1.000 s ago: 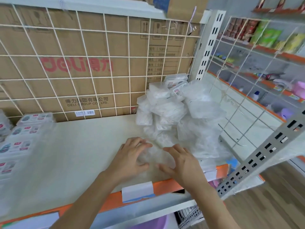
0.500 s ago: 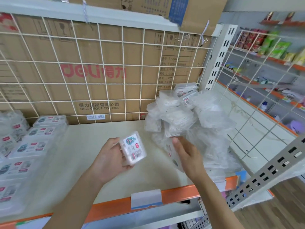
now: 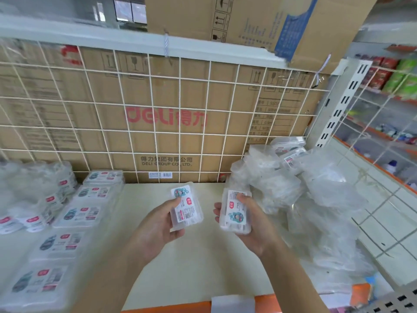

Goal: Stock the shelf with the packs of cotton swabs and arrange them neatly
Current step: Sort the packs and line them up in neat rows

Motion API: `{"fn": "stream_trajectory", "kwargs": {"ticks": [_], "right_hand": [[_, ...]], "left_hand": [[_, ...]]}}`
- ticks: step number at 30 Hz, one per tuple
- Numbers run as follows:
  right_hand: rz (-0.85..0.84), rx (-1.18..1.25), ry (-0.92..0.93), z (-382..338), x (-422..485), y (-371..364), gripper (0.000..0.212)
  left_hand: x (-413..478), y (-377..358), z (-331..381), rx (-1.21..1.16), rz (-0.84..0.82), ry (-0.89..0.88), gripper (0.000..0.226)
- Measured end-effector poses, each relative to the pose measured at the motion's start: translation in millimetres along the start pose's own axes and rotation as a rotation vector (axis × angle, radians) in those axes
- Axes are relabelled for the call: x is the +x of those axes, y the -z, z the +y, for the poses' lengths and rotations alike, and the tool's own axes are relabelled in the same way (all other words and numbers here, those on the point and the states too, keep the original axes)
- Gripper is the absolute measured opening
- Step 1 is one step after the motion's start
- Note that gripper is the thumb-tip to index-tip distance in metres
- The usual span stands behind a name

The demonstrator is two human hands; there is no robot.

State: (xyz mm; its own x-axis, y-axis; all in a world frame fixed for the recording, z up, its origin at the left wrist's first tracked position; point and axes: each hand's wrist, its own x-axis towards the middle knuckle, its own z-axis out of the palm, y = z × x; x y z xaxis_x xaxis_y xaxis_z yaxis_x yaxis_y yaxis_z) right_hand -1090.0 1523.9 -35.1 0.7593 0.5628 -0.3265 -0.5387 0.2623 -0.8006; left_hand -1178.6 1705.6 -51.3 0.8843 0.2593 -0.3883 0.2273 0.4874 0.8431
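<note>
Each hand holds one clear pack of cotton swabs above the middle of the cream shelf [image 3: 203, 267]. The left hand [image 3: 158, 227] grips the left pack [image 3: 186, 206] from its left side, thumb across the label face and fingers curled behind, the pack tilted with its cartoon sticker toward the top. The right hand [image 3: 252, 224] cradles the right pack [image 3: 235, 211] in the palm, thumb pressed on the upper right edge, and this one is turned the other way round, its cartoon sticker toward the bottom. The two packs sit side by side, near each other but not touching.

On the left of the shelf a row of packs [image 3: 74, 213] lies flat, label up, running from the wire grid [image 3: 180, 105] at the back toward the front edge. Further left is a blurred cluster of more packs [image 3: 40, 199]. To the right of the hands a loose heap of packs in plastic wrap [image 3: 300, 184] is piled against the back corner. Cardboard boxes [image 3: 167, 136] stand behind the grid.
</note>
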Motion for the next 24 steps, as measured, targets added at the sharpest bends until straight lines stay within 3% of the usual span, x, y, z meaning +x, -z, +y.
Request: {"fn": "stream_trajectory", "kwargs": {"ticks": [7, 9, 14, 16, 18, 21, 24], "right_hand": [[0.106, -0.113, 0.093, 7.9, 25.1, -30.9, 0.014], [0.080, -0.084, 0.149, 12.2, 32.0, -38.7, 0.026], [0.007, 0.093, 0.313, 24.7, 39.5, -62.7, 0.080], [0.002, 0.146, 0.359, 29.5, 40.8, -70.3, 0.077], [0.002, 0.131, 0.376, 33.9, 40.5, -77.0, 0.060], [0.008, 0.019, 0.394, 39.3, 38.7, -83.7, 0.040], [0.016, -0.008, 0.324, 41.6, 37.0, -90.3, 0.043]], "left_hand": [[-3.3, 18.3, 13.9, 0.030, 0.127, -0.141, 0.018], [-3.5, 21.5, 17.9, -0.004, 0.128, -0.149, 0.020], [-4.9, 20.8, 19.0, 0.031, 0.105, -0.219, 0.042], [-5.3, 19.0, 19.5, -0.002, 0.117, -0.253, 0.046], [-5.7, 17.9, 21.1, -0.058, 0.104, -0.277, 0.055], [-7.8, 14.1, 24.3, -0.097, 0.064, -0.311, 0.040], [-8.5, 12.0, 27.9, -0.158, 0.050, -0.307, 0.035]]}}
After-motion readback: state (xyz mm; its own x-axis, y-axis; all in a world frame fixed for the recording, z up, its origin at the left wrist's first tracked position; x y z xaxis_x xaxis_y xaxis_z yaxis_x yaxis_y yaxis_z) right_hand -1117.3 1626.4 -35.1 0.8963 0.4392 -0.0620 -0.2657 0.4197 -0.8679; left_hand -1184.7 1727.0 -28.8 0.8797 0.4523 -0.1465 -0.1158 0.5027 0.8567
